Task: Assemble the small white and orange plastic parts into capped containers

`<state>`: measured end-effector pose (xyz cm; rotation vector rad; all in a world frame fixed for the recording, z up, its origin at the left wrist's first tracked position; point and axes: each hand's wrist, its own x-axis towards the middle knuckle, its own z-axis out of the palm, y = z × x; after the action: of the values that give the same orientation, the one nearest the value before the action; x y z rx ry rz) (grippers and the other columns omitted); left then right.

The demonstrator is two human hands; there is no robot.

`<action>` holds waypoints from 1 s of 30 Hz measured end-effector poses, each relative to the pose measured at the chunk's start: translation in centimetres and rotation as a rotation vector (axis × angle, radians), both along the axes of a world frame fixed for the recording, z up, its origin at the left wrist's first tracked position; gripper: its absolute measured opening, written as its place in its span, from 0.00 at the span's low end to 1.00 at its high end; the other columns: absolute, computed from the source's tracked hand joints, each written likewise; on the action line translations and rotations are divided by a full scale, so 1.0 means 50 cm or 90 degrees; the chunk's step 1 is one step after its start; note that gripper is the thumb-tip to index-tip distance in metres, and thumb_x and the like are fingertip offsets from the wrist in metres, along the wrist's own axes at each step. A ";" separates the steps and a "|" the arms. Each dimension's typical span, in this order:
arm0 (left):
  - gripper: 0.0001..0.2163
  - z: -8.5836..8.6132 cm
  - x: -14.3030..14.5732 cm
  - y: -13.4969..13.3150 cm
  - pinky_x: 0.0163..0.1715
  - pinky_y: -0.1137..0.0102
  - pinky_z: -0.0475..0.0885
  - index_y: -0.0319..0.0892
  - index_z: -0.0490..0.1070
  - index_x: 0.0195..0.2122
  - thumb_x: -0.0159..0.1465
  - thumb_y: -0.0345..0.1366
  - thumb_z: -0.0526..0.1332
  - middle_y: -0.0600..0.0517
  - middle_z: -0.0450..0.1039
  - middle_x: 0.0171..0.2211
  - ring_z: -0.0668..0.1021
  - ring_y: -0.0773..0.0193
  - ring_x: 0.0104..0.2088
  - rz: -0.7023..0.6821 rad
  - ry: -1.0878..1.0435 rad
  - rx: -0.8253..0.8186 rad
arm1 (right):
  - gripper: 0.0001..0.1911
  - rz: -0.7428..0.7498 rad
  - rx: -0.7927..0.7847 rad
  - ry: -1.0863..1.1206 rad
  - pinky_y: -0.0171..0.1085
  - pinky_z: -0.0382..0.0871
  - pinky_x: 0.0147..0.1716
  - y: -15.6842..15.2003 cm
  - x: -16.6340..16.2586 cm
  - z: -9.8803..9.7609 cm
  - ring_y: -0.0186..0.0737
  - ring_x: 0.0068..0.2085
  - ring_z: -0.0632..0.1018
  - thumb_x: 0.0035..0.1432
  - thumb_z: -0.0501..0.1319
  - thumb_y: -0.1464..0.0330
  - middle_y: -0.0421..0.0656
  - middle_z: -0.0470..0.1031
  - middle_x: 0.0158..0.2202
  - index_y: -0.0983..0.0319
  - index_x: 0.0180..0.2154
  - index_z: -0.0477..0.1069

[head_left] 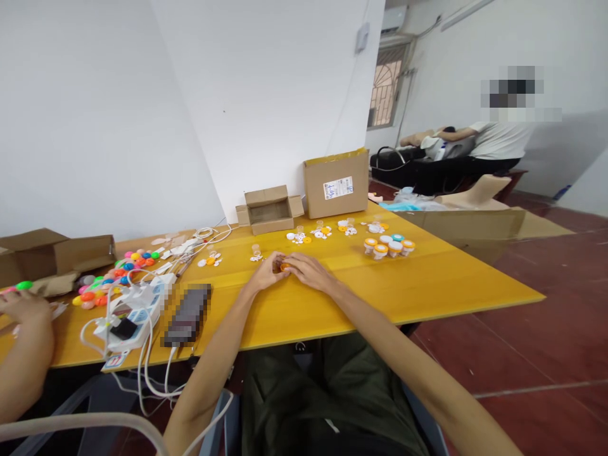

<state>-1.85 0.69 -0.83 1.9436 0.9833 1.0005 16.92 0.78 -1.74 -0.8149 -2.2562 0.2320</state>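
Over the middle of the yellow table, my left hand [266,272] and my right hand [310,271] meet around a small orange cap [285,267]. The fingers of both are curled against it, and they hide most of what is beneath. Just beyond lies a clear little cup [256,249] with white bits at its foot. To the right stands a cluster of small jars [389,246] with orange, white and teal lids. Along the back are further heaps of white pieces [299,238], orange rings [325,230] and clear cups.
Two cardboard boxes, one open [270,215] and one closed [337,187], stand at the back. To my left are a phone [188,313], a power strip [142,313] with cables, and colourful plastic balls [118,274]. Another person's hand [26,308] reaches in there. Someone sits far right.
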 end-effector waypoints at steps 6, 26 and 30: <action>0.21 -0.006 -0.001 0.006 0.38 0.68 0.73 0.43 0.67 0.44 0.51 0.38 0.72 0.51 0.76 0.38 0.78 0.63 0.37 -0.007 -0.019 -0.025 | 0.13 0.004 -0.035 -0.003 0.40 0.70 0.45 -0.001 -0.001 0.003 0.43 0.45 0.76 0.66 0.56 0.64 0.46 0.75 0.44 0.55 0.47 0.76; 0.21 -0.014 0.000 0.009 0.40 0.68 0.73 0.42 0.70 0.43 0.50 0.40 0.73 0.50 0.77 0.37 0.78 0.64 0.37 -0.006 -0.031 -0.028 | 0.08 0.009 -0.110 0.065 0.39 0.69 0.40 0.023 -0.011 -0.010 0.40 0.38 0.75 0.60 0.62 0.67 0.43 0.73 0.36 0.57 0.41 0.79; 0.20 -0.015 0.000 0.010 0.41 0.67 0.73 0.42 0.71 0.42 0.51 0.39 0.73 0.50 0.77 0.38 0.78 0.64 0.37 0.000 -0.028 -0.017 | 0.08 0.015 -0.129 0.080 0.39 0.70 0.41 0.023 -0.011 -0.012 0.40 0.38 0.75 0.60 0.62 0.66 0.43 0.73 0.36 0.57 0.41 0.79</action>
<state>-1.86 1.18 -1.57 1.8920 0.9670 1.0209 16.37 1.94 -2.35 -0.8542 -2.1486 0.5157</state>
